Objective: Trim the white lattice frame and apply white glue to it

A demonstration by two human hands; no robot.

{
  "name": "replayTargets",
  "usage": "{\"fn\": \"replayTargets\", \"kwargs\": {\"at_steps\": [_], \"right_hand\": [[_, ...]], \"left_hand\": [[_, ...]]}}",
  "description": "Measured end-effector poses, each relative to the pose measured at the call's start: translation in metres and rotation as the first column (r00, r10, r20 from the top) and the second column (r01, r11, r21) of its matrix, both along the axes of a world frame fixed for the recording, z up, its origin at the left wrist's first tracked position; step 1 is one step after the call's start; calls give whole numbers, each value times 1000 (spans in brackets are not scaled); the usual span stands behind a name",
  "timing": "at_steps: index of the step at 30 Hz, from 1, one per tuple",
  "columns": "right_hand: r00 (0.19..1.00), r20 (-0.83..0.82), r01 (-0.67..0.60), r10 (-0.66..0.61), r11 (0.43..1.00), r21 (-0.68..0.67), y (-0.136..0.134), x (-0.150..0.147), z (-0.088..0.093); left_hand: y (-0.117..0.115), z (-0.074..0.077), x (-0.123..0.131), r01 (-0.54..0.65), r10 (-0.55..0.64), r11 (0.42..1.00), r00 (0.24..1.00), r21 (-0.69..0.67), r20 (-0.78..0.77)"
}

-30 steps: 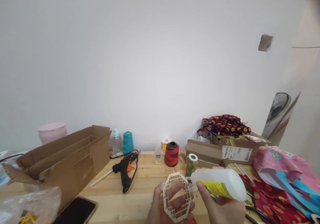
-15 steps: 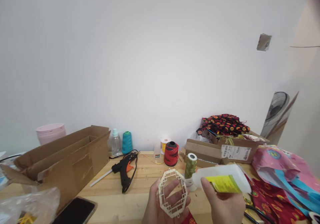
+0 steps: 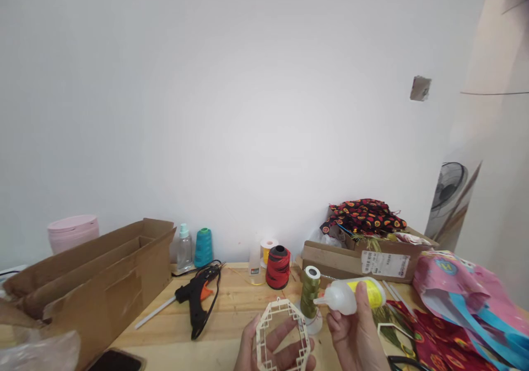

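Observation:
My left hand (image 3: 264, 346) holds a pale wooden lattice frame (image 3: 282, 335) of octagonal shape at the bottom middle, fingers curled behind it. My right hand (image 3: 357, 335) grips a white squeeze bottle (image 3: 351, 296) with a yellow label, lying sideways with its nozzle pointing left toward the frame. The nozzle tip sits just right of an olive-green thread spool (image 3: 309, 292) standing on the wooden table (image 3: 231, 316).
An open cardboard box (image 3: 88, 274) lies at left, a black glue gun (image 3: 196, 296) beside it. A red-black spool (image 3: 278, 267), teal spool (image 3: 202, 247) and small bottles stand by the wall. Another box (image 3: 359, 258) with patterned cloth and pink bags (image 3: 467, 294) fill the right.
The view tilted up and shifted right, so things sit lower. My right hand turned the bottle, now seen more end-on with the nozzle showing. The frame dropped lower in view.

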State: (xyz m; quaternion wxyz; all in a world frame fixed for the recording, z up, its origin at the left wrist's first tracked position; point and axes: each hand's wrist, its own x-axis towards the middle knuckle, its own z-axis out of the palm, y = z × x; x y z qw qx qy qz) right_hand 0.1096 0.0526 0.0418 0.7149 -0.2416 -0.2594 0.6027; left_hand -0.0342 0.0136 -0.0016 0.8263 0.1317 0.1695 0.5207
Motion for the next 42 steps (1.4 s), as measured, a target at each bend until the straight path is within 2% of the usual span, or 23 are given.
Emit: {"fn": "replayTargets", "kwargs": {"at_steps": [2,3,4,6,8,16,23,28,35,42], "right_hand": [[990,87,116,-109,991,-68,-3,1,2],[966,184,202,-183,975,-91,-5,2,3],[908,321,307,-270,949,-71,-8,2,4],[732,548,468,-406,883,28,-14,1,7],[611,633,529,-475,840,120,-21,-1,10],[526,655,514,-542,817,263,-25,-5,6],[501,665,543,-555,799,258,-23,-4,3],[496,676,513,-545,812,278,-25,-4,5],[379,722,526,-579,776,348,-22,-4,-3],[318,724,477,-612,763,435,-21,-3,-4]], "left_hand": [[-1,0,1,13,-13,999,1000,-31,-27],[-1,0,2,17,-20,999,998,-48,-55],[-2,0,4,17,-23,998,996,-68,-88],[-3,3,6,13,-28,994,990,-107,-136],[-4,6,9,18,-38,990,990,-140,-135],[-8,15,13,52,-63,991,994,-126,-84],[-10,18,15,36,-52,992,991,-125,-127],[-10,17,13,32,-55,989,987,-148,-154],[-8,10,12,41,-57,990,991,-132,-123],[-11,19,14,-1,-18,982,995,-190,-101]]}}
